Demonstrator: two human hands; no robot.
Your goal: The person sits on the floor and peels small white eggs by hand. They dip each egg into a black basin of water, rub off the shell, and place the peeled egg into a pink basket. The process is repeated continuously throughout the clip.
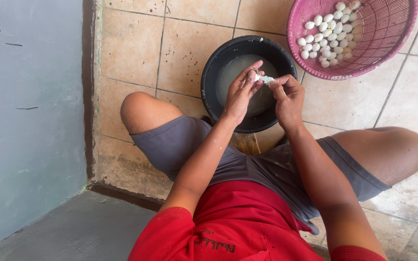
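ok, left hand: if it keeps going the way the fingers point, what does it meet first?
The left hand points up and right, at the small white egg both hands pinch. Past that, likely the right hand's fingertips, then the black bowl rim. Depth is unclear.

Open tiled floor (136, 43) far left of the black basin (214, 72), pink basket (388, 53) blocking far right, grey wall (30, 121) closing the left, knees flanking both near sides

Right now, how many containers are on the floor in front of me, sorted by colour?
Black basin with cloudy water: 1
Pink mesh basket with small white peeled pieces: 1
Total: 2
The left hand and right hand hold one small white piece over the basin.
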